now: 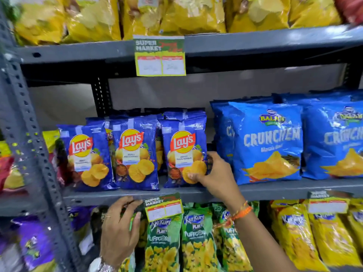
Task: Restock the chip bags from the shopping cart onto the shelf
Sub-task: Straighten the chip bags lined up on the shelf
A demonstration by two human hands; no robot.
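Grey slotted-steel shelving (275, 42) filled the view, its perforated upright (29, 122) slanting down the left side. On the middle shelf (294, 188) stood three glossy dark-blue Lay's bags in a front row, more of the same behind them. The right hand (214, 173) had its grip closed on the lower right corner of the rightmost Lay's bag (184, 154), thumb on the front over the printed chips, fingers curled round the bag's side edge. That bag stood upright on the shelf, just beside the middle Lay's bag (135, 154), with the left Lay's bag (86, 158) beyond. Close on its other side, large lighter-blue Crunchem bags (269, 142) crowded in, leaving only a narrow gap where the fingers sat.

An orange thread band (239, 213) circled the right wrist. The left hand (117, 226) reached to the shelf's front lip, fingers bent loosely against a dark packet edge beside a hanging paper price tag (164, 209); whether it actually gripped anything could not be told. A metal watch (102, 266) showed at that wrist.

Below hung crinkled green Kurkure puffcorn packs (163, 242) and yellow packs (294, 232); purple bags (33, 244) lay lower left. Above, plump yellow chip bags (186, 14) lined the top shelf, with another price tag (160, 55) clipped under them. The shopping cart was out of view.
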